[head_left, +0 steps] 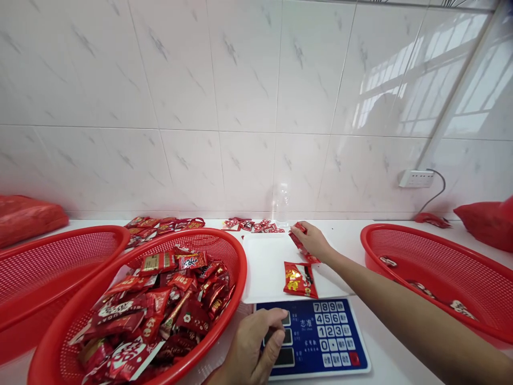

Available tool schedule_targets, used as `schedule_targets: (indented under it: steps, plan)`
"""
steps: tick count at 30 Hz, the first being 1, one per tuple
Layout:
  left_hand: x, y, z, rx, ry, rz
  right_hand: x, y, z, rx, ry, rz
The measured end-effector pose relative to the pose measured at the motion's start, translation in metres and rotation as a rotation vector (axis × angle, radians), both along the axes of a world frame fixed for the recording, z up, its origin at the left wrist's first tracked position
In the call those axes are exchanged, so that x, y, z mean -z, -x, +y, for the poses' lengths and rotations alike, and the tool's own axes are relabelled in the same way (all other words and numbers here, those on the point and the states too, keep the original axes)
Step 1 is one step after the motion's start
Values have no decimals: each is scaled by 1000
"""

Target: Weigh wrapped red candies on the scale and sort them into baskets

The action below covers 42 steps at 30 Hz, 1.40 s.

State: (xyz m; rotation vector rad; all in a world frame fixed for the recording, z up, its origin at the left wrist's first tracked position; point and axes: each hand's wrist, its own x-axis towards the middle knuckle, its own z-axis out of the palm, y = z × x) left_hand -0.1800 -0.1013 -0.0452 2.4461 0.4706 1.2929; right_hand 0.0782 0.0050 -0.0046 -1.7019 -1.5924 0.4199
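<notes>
Head view: a red snack packet (297, 235) is pinched by the right hand (315, 242) at the white scale tray (262, 270); the left hand (253, 342) is loosely spread. Placement seems in hand; gentle release would be required.

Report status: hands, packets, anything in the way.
Right hand gripping red packet at white tray. Red-and-gold packet lying on tray. Left hand open, partly blocking scale displays.
</notes>
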Motion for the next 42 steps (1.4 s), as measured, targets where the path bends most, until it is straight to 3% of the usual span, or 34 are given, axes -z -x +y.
schedule_targets:
  steps: [4, 9, 15, 20, 27, 35, 42]
  plan:
    - [2, 0, 0, 0, -7, 5, -2, -3, -16, -71, -34, 9]
    - [2, 1, -2, -11, -5, 21, -3, 5, -51, -285, -83, -141]
    - [-1, -1, -3, -12, 19, 28, -3, 17, -80, -509, 30, -392]
    - [2, 0, -2, 2, 14, 42, -2, 25, -72, -513, 74, -485]
    - [3, 1, -2, -35, 18, 70, -3, 40, -52, -392, 66, -509]
    - [2, 1, -2, -37, 19, 71, 0, 16, -32, -386, 169, -530]
    - [3, 1, -2, -13, 25, 62, 3, 19, -34, -376, 15, -499]
